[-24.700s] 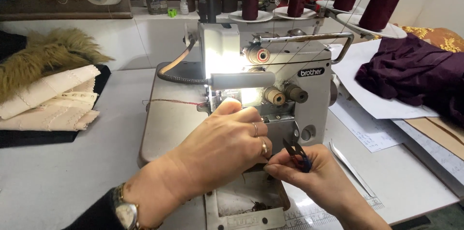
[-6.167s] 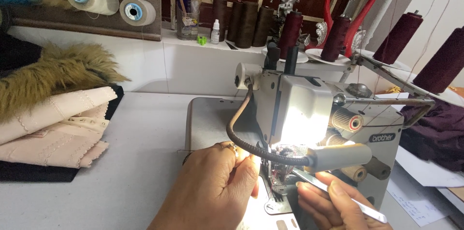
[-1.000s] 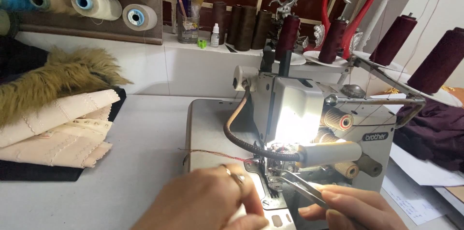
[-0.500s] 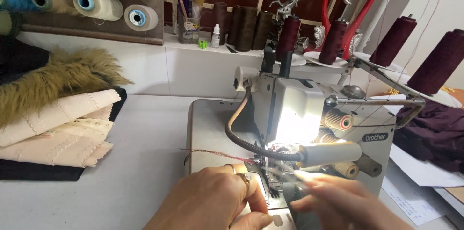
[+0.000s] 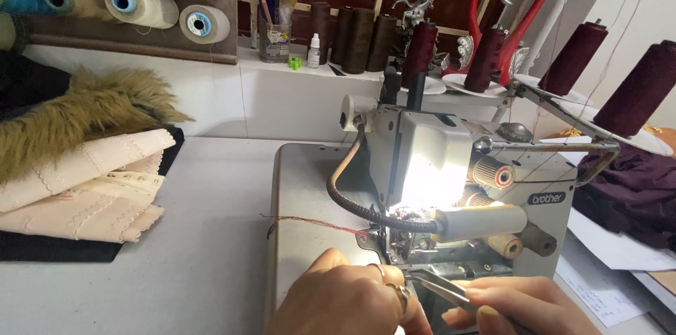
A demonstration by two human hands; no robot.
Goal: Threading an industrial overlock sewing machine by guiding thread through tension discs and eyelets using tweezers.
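Threading at the needle area of an overlock sewing machine [image 5: 458,187]. The right hand [image 5: 521,307] has its fingers [image 5: 486,294] pinched closed on a pair of slim metal tweezers [image 5: 440,287], whose tips point up and left toward the lit needle zone under the machine's head. The left hand [image 5: 345,300], wearing rings, rests curled just left of the tweezers at the front of the machine bed; whether its fingers pinch anything cannot be told. A thin red thread [image 5: 310,222] runs leftward from the needle zone across the bed. Judged from this position, the work is best done with the tweezer tips kept steady and low, the left hand bracing against the bed, and the thread end gripped close to its tip so that it stays stiff. The machine is pale grey with a bright work lamp [image 5: 429,180], a black flexible hose [image 5: 345,194] at its left and dark maroon thread cones [image 5: 486,60] behind. Left of the machine, on the surface [image 5: 190,264], lie folded cream fabric pieces [image 5: 84,187].
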